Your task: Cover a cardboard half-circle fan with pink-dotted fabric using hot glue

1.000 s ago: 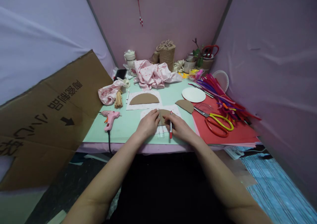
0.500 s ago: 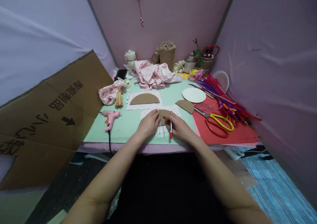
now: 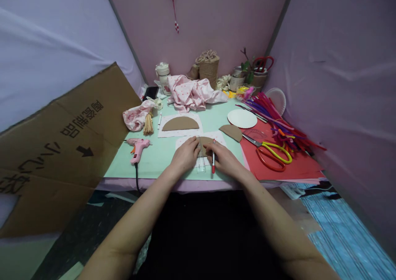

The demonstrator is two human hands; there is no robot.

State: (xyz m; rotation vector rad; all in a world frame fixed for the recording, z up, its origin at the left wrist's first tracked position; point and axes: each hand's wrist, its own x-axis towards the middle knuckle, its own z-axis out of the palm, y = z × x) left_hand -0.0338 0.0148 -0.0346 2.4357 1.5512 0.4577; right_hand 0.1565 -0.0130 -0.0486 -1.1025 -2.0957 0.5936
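Observation:
My left hand (image 3: 185, 155) lies on a brown cardboard semicircle (image 3: 204, 143) that rests on white dotted fabric (image 3: 216, 136) near the table's front edge; its fingers are curled down and press the piece and a clear ruler (image 3: 201, 165) beneath it. My right hand (image 3: 225, 158) is beside it, fingers closed round a red pen (image 3: 213, 159) whose tip points toward the cardboard. Both hands touch the same piece.
A pink glue gun (image 3: 137, 147) lies to the left, red-and-yellow scissors (image 3: 272, 152) on red paper (image 3: 297, 166) to the right. Further back are another brown semicircle (image 3: 180, 123), a smaller one (image 3: 232, 131), a white disc (image 3: 241, 118), pipe cleaners (image 3: 272, 117), pink cloth (image 3: 192, 92), twine (image 3: 208, 67). A large cardboard sheet (image 3: 52, 148) leans at left.

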